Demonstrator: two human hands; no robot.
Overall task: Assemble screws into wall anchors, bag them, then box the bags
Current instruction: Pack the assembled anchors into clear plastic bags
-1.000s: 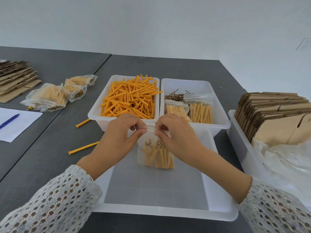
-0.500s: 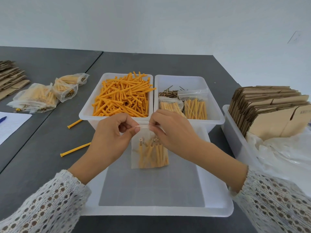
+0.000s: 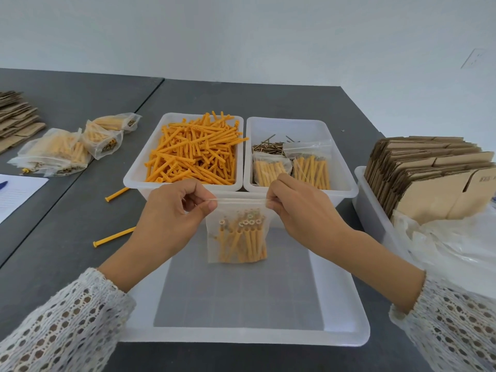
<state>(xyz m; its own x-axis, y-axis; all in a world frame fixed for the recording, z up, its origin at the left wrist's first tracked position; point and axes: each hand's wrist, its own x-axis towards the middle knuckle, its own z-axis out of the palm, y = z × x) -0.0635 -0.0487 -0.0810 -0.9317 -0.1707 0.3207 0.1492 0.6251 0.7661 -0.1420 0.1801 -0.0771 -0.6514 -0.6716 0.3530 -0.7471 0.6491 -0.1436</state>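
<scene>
Right now my left hand (image 3: 171,216) pinches the left end of the zip strip of a small clear zip bag (image 3: 237,237) between thumb and forefinger, and my right hand (image 3: 300,210) pinches the right end the same way, so the bag hangs upright between them. Inside it stand orange wall anchors with screws (image 3: 241,238) seated in them, cross-slot heads up. The bag hangs over the far end of a shallow clear tray (image 3: 341,304) that lies directly under my wrists.

At twelve o'clock from the bag, touching the tray's far rim, sit two clear bins side by side. The left bin (image 3: 139,173) is heaped with loose orange wall anchors (image 3: 193,154). The right bin (image 3: 341,173) holds loose brass-coloured screws (image 3: 268,149) at its back and two filled bags (image 3: 292,170) at its front.

At nine o'clock two single orange anchors (image 3: 114,236) lie on the dark grey table (image 3: 67,237). At ten o'clock lies a cluster of finished bags (image 3: 72,146), and beyond them flat cardboard pieces (image 3: 16,114). A white sheet of paper (image 3: 16,194) sits at the left edge. At three o'clock a bin (image 3: 367,208) holds a row of flattened cardboard boxes (image 3: 434,178) with crumpled clear plastic (image 3: 456,245) in front.
</scene>
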